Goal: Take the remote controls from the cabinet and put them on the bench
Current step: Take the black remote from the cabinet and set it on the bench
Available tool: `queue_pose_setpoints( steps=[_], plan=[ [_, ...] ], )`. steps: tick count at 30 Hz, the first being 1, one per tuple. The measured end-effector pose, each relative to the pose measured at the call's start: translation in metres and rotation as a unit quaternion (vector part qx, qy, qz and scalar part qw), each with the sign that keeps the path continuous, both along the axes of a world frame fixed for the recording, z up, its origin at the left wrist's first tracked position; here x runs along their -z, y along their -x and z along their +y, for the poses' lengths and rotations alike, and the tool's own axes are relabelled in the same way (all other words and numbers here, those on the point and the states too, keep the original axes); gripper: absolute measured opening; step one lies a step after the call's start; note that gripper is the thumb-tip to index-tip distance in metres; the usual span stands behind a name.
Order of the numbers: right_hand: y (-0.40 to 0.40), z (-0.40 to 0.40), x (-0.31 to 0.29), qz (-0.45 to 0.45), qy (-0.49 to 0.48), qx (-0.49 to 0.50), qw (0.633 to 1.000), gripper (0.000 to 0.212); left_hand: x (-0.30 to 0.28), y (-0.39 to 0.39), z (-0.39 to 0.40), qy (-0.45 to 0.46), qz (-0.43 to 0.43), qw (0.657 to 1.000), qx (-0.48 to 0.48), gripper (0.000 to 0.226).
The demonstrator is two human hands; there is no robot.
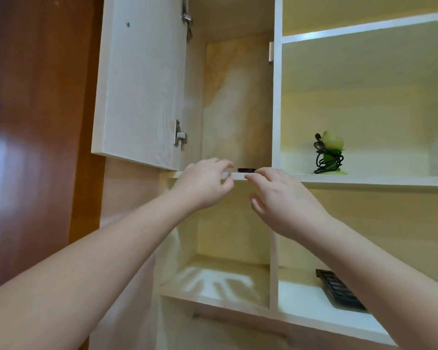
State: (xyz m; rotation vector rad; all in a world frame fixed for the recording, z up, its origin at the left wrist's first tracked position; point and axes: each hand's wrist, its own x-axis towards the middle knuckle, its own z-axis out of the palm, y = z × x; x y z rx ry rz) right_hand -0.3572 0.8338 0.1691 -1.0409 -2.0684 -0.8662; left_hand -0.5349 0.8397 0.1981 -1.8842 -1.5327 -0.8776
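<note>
Both hands reach up to the open cabinet shelf edge. The left hand and right hand flank a dark remote.

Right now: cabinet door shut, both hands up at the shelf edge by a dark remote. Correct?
Not quite. In the head view the cabinet door is swung open. The rest holds: left hand and right hand at the shelf edge by the dark remote.
</note>
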Motion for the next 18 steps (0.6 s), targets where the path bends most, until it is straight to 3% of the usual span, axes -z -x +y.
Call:
queue_pose_setpoints(
  steps=[7,12,18],
  plan=[
    [0.022,0.016,-0.037,0.044,0.012,0.001,0.999,0.039,-0.018,0.023,0.032,0.016,-0.071,0.996,0.058,0.041],
    [0.037,0.028,-0.06,0.084,0.121,-0.005,0.989,0.049,-0.035,0.025,0.05,0.047,-0.133,0.985,0.103,0.039],
    [0.042,0.039,-0.069,0.105,0.139,0.019,0.985,0.056,-0.053,0.005,0.059,0.125,-0.055,0.986,0.098,0.04]
  ],
)
